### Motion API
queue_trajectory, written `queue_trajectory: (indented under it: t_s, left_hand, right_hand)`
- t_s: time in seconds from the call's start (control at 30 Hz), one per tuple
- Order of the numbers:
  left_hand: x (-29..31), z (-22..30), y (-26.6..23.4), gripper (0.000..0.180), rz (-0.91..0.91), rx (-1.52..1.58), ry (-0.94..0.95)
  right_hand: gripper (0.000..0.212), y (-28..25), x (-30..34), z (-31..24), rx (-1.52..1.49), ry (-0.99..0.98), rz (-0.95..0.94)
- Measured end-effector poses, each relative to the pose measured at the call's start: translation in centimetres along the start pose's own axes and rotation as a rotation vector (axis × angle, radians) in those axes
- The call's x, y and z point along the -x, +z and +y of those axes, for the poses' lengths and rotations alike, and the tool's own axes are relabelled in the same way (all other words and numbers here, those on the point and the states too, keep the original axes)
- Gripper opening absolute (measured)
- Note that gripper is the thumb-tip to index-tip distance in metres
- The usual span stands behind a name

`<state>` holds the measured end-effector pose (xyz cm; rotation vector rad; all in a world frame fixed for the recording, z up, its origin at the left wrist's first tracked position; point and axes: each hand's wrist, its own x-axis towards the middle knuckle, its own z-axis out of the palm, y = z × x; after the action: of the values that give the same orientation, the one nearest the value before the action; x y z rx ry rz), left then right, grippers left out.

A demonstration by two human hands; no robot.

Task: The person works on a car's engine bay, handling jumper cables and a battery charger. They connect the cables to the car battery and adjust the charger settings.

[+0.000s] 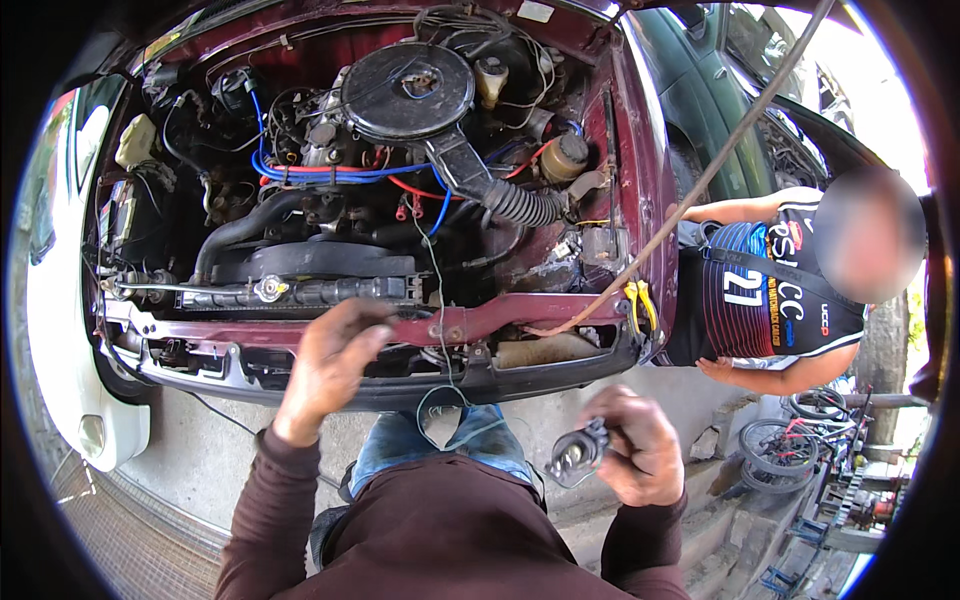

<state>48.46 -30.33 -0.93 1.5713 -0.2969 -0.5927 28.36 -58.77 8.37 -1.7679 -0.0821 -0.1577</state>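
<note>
My right hand (640, 445) is closed on a small round black part with a shiny metal inside (578, 455), held out in front of the bumper; its exact kind does not show. Over the car's maroon front crossmember (470, 320), my left hand (340, 355) hovers with thumb and fingers apart and nothing visible in it. A thin pale-green wire (441, 340) runs down from the engine, over the bumper, and loops by my jeans. Behind the crossmember lies the radiator (330, 296) with its metal cap. Beyond it, blue and red cables cross the engine below a round black air cleaner (408, 90).
A wooden prop stick (690, 190) slants up from the right front corner, beside yellow-handled pliers (640, 305). At the right, a person in a black jersey (760, 280) leans by the fender. Bicycles (780, 455) stand behind. A white car (75, 290) is close on the left.
</note>
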Motion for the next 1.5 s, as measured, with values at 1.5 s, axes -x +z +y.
queue_trajectory:
  t_s: [1.5]
  left_hand:
    - [-28.6,-13.3,26.0,0.033,-0.15,0.78,-0.694]
  right_hand:
    - [0.035,-16.6,-12.6,21.8,0.505,0.046,0.331]
